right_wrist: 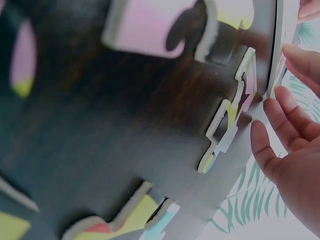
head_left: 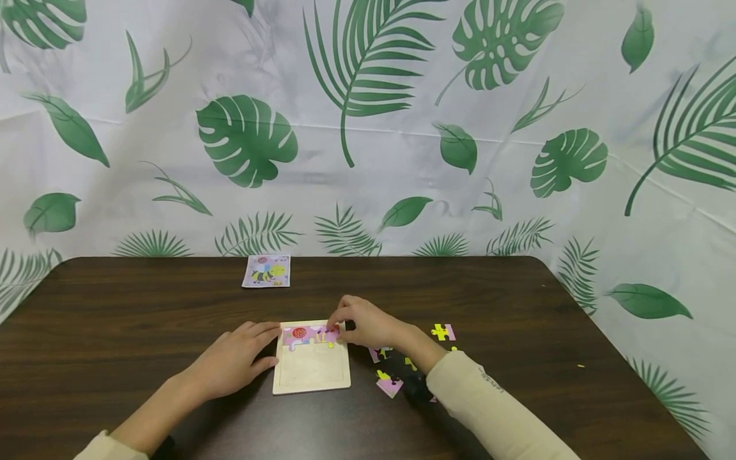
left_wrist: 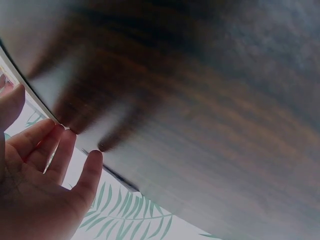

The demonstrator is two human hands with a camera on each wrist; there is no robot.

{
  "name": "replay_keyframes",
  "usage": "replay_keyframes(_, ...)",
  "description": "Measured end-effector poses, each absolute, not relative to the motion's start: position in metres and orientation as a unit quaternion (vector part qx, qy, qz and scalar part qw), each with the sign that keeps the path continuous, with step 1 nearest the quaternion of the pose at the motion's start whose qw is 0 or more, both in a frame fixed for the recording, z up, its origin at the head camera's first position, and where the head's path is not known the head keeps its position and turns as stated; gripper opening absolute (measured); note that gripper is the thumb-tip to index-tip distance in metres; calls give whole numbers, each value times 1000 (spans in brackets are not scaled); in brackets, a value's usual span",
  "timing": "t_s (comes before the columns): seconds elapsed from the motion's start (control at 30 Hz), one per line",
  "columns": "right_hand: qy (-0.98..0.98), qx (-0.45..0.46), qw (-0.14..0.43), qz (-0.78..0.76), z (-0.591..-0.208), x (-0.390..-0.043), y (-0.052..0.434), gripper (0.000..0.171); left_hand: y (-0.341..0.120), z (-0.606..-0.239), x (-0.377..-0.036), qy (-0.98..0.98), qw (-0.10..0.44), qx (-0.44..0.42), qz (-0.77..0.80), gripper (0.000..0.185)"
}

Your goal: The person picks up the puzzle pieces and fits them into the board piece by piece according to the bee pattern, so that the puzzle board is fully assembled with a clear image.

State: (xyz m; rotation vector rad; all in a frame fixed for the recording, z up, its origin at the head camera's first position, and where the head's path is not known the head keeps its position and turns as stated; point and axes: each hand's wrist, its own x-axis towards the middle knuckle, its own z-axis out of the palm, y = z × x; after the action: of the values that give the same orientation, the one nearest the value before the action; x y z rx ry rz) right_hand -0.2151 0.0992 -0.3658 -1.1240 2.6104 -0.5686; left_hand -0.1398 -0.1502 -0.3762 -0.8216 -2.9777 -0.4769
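Note:
A square wooden puzzle tray (head_left: 313, 370) lies on the table, its far part filled by a row of pink puzzle pieces (head_left: 300, 333) with a red round design. My left hand (head_left: 234, 359) rests along the tray's left edge, fingers fairly straight and thumb lower down that side. In the left wrist view, the fingertips of my left hand (left_wrist: 45, 165) meet the tray's edge. At the far right corner, my right hand (head_left: 362, 321) pinches a pink puzzle piece (head_left: 331, 333) between thumb and index finger, partly hidden by the fingers. In the right wrist view, my right hand (right_wrist: 295, 140) reaches over the tray's side.
Loose puzzle pieces (head_left: 390, 384) lie right of the tray, some under my right forearm; another yellow-and-pink piece (head_left: 443, 331) lies farther right. A square bee picture card (head_left: 267, 271) lies near the table's back edge. Behind the table (head_left: 144, 306) hangs a leaf-patterned cloth (head_left: 368, 172).

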Motion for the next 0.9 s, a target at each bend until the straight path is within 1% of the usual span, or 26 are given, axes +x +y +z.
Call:
replay_keyframes(0.3,895,-384,115,-197,-365,-214,98,18,-151,-379,-140,-950,25,-273,-151,45)
replay_keyframes(0.47,894,-382,123,-197,-364,-215,99,19,-150,-379,-140,-950,29,-275,-147,45)
replay_keyframes(0.67,893,-376,138,-207,-358,-215,102,22,-150,-379,-140,-950,30,-274,-145,45)
replay_keyframes(0.9,885,-390,135,-215,-353,-213,106,26,-150,-379,-139,-951,28,-272,-144,45)
